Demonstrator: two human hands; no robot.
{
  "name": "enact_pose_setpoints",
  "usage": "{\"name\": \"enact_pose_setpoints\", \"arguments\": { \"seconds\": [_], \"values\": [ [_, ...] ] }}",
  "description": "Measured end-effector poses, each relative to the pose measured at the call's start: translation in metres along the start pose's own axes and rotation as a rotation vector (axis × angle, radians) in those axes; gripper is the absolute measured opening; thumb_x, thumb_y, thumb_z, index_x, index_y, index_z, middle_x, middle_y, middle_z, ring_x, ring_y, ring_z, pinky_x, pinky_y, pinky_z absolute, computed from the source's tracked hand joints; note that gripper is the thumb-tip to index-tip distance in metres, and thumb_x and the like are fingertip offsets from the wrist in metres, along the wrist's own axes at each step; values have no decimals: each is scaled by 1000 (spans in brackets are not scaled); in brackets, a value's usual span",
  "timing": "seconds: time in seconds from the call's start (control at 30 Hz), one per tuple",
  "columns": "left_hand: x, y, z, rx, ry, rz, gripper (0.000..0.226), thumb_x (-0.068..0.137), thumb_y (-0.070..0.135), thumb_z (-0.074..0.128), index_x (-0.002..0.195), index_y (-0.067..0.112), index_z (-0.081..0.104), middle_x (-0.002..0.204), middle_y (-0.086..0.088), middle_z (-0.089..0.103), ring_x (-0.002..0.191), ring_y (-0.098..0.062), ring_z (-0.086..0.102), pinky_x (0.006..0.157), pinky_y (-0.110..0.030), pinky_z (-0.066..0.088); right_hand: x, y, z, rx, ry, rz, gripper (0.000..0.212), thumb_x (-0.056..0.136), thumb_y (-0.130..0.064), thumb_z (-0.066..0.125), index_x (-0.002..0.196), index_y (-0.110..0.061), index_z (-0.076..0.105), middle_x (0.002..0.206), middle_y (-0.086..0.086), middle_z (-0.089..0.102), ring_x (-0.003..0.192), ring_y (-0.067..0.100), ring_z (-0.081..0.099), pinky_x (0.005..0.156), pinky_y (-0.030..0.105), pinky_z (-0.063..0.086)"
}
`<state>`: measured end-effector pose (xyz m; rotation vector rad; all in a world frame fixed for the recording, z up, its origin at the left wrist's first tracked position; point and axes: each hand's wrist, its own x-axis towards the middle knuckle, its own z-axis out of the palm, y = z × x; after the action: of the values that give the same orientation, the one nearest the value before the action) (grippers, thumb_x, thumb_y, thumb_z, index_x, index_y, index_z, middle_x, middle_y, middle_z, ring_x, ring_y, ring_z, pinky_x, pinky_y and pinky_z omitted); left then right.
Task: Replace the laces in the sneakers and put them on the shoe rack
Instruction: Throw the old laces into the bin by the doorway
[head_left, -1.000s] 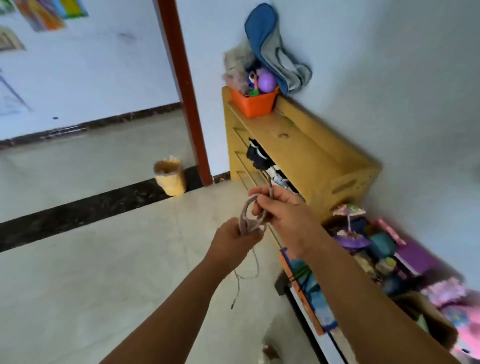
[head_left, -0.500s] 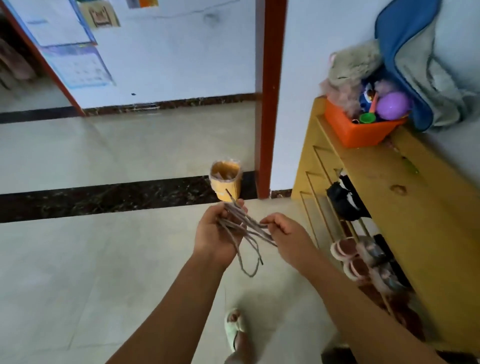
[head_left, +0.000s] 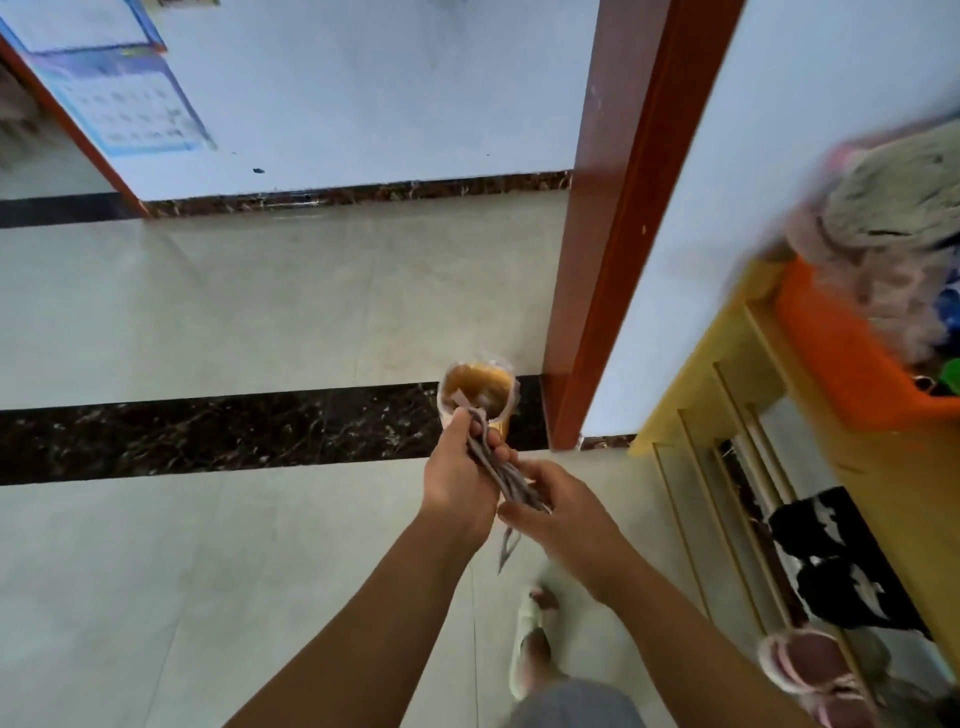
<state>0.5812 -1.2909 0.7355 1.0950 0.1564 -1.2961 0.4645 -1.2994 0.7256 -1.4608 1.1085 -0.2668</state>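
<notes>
Left hand (head_left: 457, 480) wrapped round the bunched laces (head_left: 501, 475), fingers curled tight on the top end. Bin (head_left: 478, 392) sits on the floor right behind, by the door frame (head_left: 597, 291). Right hand (head_left: 556, 512) pinches the lower end, one loop hanging below. Looks like old laces headed for the bin, I'd say: keep the bundle gathered, get over the rim w/ both hands, no loose tails. Rack (head_left: 717, 374) at right, shoes (head_left: 831, 561) on it, blurry.

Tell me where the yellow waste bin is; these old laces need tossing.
In the head view, the yellow waste bin stands on the floor centre frame, left of the red door frame, just beyond the left hand.
</notes>
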Motion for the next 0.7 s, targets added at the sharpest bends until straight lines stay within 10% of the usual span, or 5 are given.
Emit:
{"name": "enact_pose_setpoints", "arguments": {
  "seconds": [0.13, 0.7],
  "values": [
    [82, 30, 19, 492, -4, 127, 32, 98, 29, 43, 111, 4, 59, 89, -7, 63, 85, -17, 59, 90, -38, 46, 88, -6, -25, -58, -15, 49, 8, 93, -20, 51, 91, -15, 56, 73, 3, 58, 63, 13, 57, 58, 21, 45],
    [331, 146, 16, 944, 256, -93, 10, 92, 19, 53, 86, 23, 59, 94, -5, 65, 91, -19, 61, 81, -35, 48, 412, -1, -56, -235, 122, 475, 18, 87, -15, 52, 69, -17, 52, 59, 2, 48, 53, 14, 45, 44, 23, 30]
  ]
}}
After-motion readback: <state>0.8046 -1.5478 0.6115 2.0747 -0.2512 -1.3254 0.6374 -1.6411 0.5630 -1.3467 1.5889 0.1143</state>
